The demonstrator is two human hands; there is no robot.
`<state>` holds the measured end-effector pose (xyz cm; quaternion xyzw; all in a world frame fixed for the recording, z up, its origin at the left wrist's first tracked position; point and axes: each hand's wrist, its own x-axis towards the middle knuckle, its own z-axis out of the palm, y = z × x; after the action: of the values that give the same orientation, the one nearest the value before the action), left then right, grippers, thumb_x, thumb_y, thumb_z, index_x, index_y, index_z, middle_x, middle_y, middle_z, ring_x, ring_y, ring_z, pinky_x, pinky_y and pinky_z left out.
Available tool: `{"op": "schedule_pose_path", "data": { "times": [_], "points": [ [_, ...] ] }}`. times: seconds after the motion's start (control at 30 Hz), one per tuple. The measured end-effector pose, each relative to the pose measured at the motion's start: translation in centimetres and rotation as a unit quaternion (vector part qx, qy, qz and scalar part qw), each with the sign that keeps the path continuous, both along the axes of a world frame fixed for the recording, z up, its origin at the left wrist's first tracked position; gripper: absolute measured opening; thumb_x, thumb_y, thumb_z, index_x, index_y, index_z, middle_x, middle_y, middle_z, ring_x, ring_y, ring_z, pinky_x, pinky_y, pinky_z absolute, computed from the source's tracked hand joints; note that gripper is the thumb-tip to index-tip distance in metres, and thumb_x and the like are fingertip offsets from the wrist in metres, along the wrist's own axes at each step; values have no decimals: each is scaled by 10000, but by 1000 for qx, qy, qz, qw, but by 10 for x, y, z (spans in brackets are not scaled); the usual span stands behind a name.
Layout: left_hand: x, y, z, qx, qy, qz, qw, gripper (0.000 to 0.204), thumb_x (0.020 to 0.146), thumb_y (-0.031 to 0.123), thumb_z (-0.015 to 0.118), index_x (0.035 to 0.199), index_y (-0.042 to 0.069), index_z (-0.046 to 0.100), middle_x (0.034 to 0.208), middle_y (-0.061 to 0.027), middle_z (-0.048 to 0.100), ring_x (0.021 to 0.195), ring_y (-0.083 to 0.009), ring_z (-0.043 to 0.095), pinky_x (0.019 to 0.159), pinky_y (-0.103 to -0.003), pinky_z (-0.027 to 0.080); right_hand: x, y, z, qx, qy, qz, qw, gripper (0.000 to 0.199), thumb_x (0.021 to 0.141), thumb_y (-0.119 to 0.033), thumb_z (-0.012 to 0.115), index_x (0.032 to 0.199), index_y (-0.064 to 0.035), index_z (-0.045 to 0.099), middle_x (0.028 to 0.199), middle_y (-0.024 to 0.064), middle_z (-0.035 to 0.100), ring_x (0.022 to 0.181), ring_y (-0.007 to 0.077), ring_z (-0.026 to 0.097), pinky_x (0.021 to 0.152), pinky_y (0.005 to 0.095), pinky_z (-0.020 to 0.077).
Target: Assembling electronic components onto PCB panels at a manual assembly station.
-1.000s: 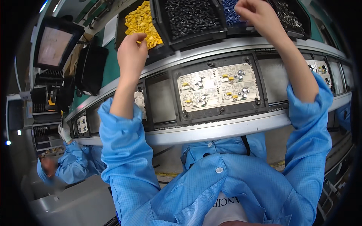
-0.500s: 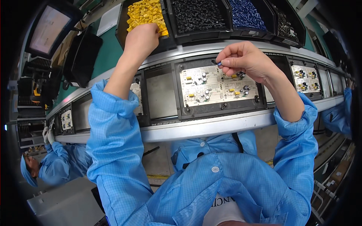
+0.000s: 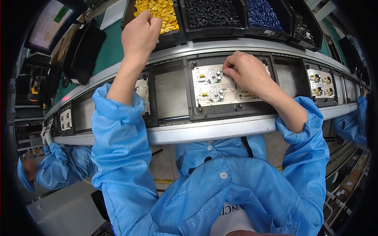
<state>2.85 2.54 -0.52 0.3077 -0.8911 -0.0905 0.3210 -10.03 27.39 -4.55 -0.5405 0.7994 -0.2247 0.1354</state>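
My left hand (image 3: 139, 36) is closed like a fist above the front edge of the bin of small yellow block-shaped components (image 3: 155, 10). Its fingertips are turned away, so what they hold, if anything, is hidden. My right hand (image 3: 249, 74) is pinched over the pale circuit board (image 3: 210, 98), with the fingertips down beside a dark round capacitor (image 3: 219, 73). Whatever lies between those fingertips cannot be made out. The board carries yellow parts and dark capacitors and sits in a black carrier frame (image 3: 193, 112); the right hand covers part of it.
Bins of black parts (image 3: 212, 13), blue parts (image 3: 264, 15) and metal-coloured parts (image 3: 302, 31) stand behind the silver rail (image 3: 212, 131). Another populated board (image 3: 321, 83) lies along the line at right. A monitor (image 3: 51, 23) and a co-worker in blue (image 3: 65, 169) are at left.
My right hand has come down and left onto the board; the small blue-and-black part seen in its pinch is now hidden. My left hand has drawn up and slightly left, still closed.
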Motion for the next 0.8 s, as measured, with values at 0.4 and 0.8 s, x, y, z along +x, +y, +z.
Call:
{"op": "schedule_pose_path", "data": {
  "times": [0.4,0.8],
  "points": [
    [31,49,-10,190,65,-183,962,105,897,95,630,916,-6,649,743,-85,679,667,-149,641,638,-277,505,4,0,-3,-15,47,12,999,106,846,-134,656,873,-34,679,880,118,637,834,318,640,735,409,508],
    [43,84,-6,236,-85,-285,925,245,932,26,585,1165,-12,646,912,-23,639,833,-79,585,773,-222,482,-2,6,-9,-16,45,21,999,121,839,-152,679,877,-37,685,882,108,639,820,314,645,715,410,512]
  ]
}}
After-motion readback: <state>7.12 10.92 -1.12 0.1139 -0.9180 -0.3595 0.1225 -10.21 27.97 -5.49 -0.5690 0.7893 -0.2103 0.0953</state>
